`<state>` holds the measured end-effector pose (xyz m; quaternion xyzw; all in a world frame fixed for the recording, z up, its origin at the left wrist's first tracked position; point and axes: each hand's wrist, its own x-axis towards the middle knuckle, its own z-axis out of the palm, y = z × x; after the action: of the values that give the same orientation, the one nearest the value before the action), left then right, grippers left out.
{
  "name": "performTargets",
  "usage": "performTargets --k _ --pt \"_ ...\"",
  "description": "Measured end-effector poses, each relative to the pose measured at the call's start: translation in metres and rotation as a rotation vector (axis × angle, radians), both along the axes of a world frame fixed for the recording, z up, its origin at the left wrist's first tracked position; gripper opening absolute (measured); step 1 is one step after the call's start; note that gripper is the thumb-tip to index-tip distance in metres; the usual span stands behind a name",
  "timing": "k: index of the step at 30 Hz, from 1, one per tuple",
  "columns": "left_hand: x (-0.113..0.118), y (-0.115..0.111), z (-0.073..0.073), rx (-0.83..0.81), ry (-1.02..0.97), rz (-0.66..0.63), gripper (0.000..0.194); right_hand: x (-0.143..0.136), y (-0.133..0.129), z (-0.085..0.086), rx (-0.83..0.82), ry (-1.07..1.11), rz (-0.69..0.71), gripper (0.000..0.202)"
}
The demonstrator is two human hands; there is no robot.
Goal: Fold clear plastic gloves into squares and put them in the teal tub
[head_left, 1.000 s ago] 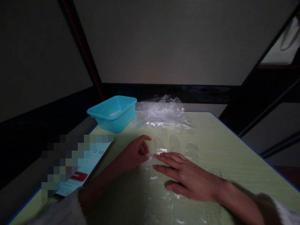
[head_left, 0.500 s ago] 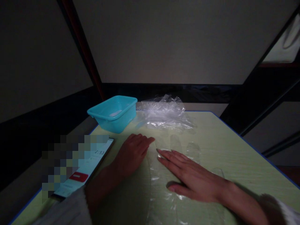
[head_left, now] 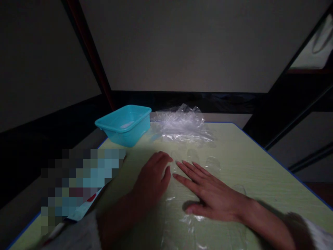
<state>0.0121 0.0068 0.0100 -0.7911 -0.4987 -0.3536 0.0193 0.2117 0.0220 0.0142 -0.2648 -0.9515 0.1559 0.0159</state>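
Observation:
A clear plastic glove (head_left: 179,222) lies spread on the table, its fingers pointing away from me. My right hand (head_left: 208,191) rests flat on it, fingers stretched out and thumb apart. Beside the glove's left edge is my left hand (head_left: 154,175), its fingers bent and the thumb and forefinger apart with nothing visible between them. Its fingertips are close to the glove's upper left; whether they touch it I cannot tell. Farther back sits a crumpled heap of clear plastic (head_left: 179,126).
At the back left stands a turquoise plastic basin (head_left: 137,133) with something pale inside. A phone (head_left: 80,210), largely blurred out, lies at the left edge. The pale yellow-green table (head_left: 260,166) has a blue rim, and a wall panel rises behind it.
My left hand has opened its thumb and forefinger apart and shifted slightly right. My right hand stays on the glove with its fingers spread a little wider.

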Motion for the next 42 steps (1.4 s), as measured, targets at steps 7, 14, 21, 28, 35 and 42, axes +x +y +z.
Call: performTargets --k 7,14,21,28,35,42 --pt "0.019 -0.017 -0.019 -0.359 0.294 -0.127 0.055 0.010 0.011 0.007 0.121 -0.042 -0.070 0.079" --pt "0.003 -0.002 -0.007 -0.442 0.420 -0.218 0.068 0.026 0.020 -0.002 0.110 -0.028 -0.135 0.081" --pt "-0.002 0.000 -0.003 -0.255 0.320 -0.102 0.051 0.033 0.025 0.002 0.135 -0.092 -0.211 0.069" --pt "0.014 -0.028 0.004 -0.368 0.336 -0.526 0.045 0.048 0.039 0.006 0.157 -0.126 -0.264 0.053" --pt "0.006 -0.018 0.004 -0.430 0.274 -0.549 0.040 0.059 0.039 0.014 0.230 -0.087 -0.232 0.049" --pt "0.010 -0.019 0.003 -0.313 0.203 -0.371 0.028 0.048 0.035 0.021 0.372 -0.039 -0.145 0.040"
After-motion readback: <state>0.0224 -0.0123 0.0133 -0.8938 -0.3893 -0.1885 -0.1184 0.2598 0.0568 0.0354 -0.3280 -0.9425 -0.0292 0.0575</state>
